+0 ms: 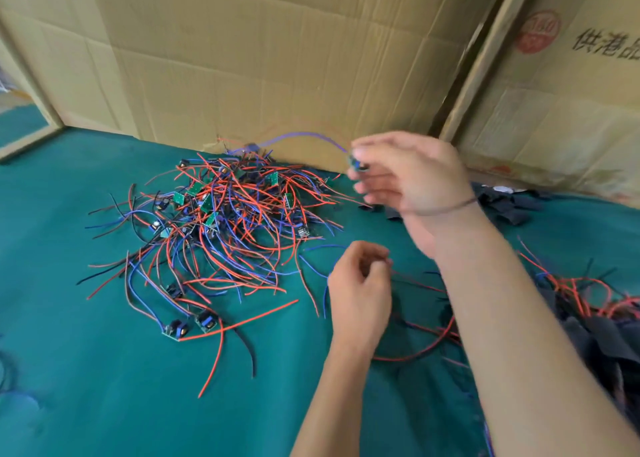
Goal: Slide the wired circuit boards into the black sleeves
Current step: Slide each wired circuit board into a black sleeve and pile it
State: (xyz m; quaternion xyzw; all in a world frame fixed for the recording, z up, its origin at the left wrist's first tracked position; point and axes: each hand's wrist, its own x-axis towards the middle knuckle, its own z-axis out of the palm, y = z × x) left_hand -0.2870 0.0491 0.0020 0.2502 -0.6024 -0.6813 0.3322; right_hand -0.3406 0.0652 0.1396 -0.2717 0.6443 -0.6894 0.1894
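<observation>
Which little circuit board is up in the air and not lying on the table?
The circuit board pinched in the right hand, trailing a blue wire. All the others lie in the tangled pile or loose on the green cloth.

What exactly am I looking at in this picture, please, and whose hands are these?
There is no machine here: a person wears a camera on the head, so this single picture looks forward and down at their own two bare hands. On the green cloth lies a tangled pile of wired circuit boards, small green boards with red, blue and black wires. Loose black sleeves lie further right, by the cardboard boxes standing behind. The right hand is raised and pinches one small circuit board, blurred by motion, its blue wire trailing back to the pile. The left hand is lower, fingers curled; whether it holds anything is unclear.
</observation>
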